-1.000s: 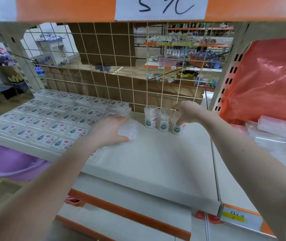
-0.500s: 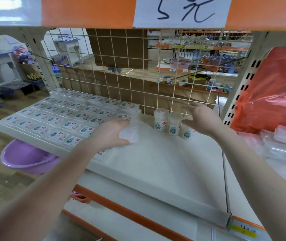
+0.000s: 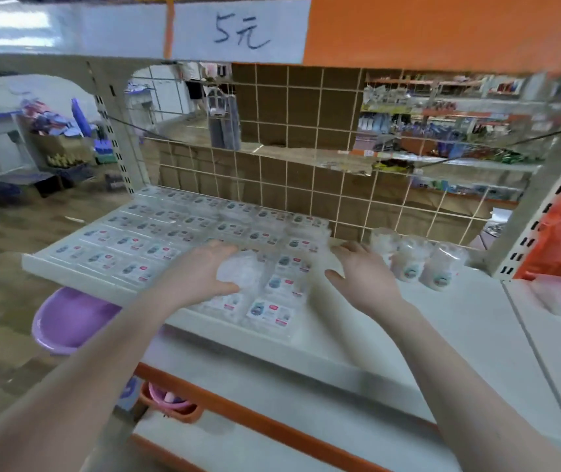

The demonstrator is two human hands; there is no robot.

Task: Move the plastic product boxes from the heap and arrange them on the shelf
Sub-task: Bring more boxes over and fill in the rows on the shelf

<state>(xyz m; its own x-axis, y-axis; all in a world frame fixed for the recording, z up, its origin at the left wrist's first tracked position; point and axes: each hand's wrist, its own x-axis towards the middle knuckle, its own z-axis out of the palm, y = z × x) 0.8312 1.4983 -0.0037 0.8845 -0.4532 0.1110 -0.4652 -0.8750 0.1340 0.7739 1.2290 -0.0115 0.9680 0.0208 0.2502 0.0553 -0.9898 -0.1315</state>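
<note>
Both hands shifted: right hand [image 3: 367, 284] left the cups [image 3: 408, 260], fingers spread, empty; left hand [image 3: 197, 277] still grips clear box [image 3: 241, 270], now over the rows.

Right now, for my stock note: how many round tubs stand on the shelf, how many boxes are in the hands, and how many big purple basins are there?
Round tubs upright on the shelf: 3
Clear box held in the left hand: 1
Boxes in the right hand: 0
Big purple basin: 1
Total: 5
</note>
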